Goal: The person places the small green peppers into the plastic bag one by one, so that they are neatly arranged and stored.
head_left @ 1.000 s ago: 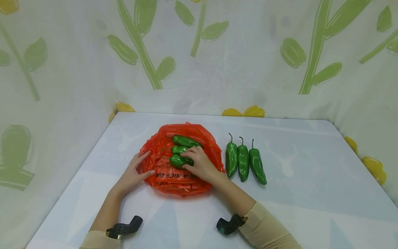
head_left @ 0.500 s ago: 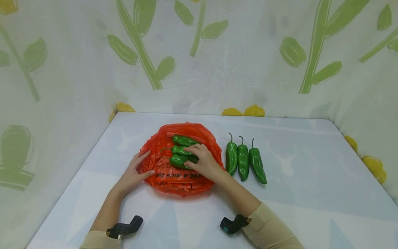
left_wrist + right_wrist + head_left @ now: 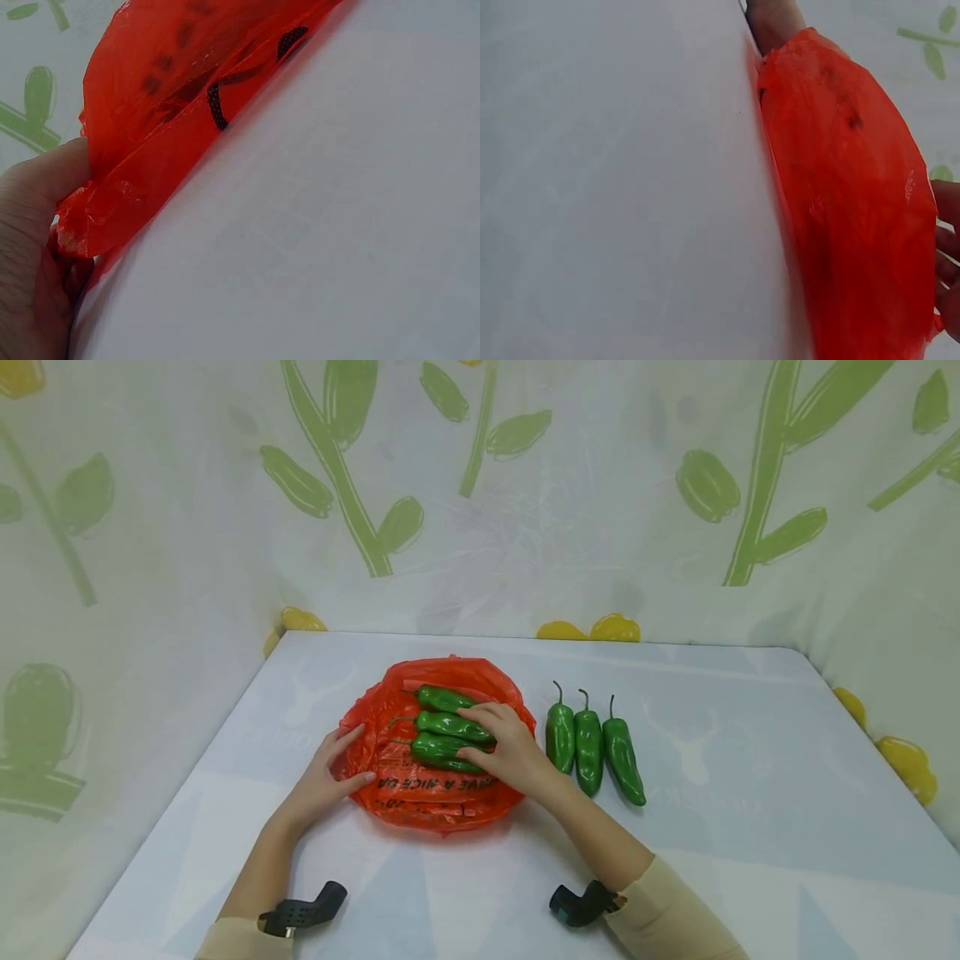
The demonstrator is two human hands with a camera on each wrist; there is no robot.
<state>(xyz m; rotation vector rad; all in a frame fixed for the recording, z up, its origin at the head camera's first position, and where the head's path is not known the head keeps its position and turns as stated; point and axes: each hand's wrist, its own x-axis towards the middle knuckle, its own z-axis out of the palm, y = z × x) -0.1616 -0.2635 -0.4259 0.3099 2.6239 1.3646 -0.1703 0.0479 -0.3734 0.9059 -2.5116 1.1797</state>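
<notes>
A red plastic bag (image 3: pixel 435 814) with black print lies spread on the table, its rim raised. Inside it, 3 green peppers lie side by side, stems to the left: a far pepper (image 3: pixel 442 697), a middle pepper (image 3: pixel 450 725) and a near pepper (image 3: pixel 438 750). My left hand (image 3: pixel 318 785) holds the bag's left edge, which is bunched between thumb and fingers in the left wrist view. Over the blunt ends of the peppers hovers my right hand (image 3: pixel 517 760), thumb and fingers apart. Whether its fingertips still touch them is unclear. The right wrist view shows mostly the bag's outer wall.
Right of the bag, 3 more green peppers stand in a row, stems pointing away: a left one (image 3: pixel 560 739), a middle one (image 3: pixel 588 752) and a right one (image 3: pixel 622 760). The pale table (image 3: pixel 750 793) meets a patterned cloth wall (image 3: pixel 570 527) behind.
My right hand has drawn back to the right from the near pepper, loosening its fingers and uncovering more of the peppers in the bag. The left hand stays put.
</notes>
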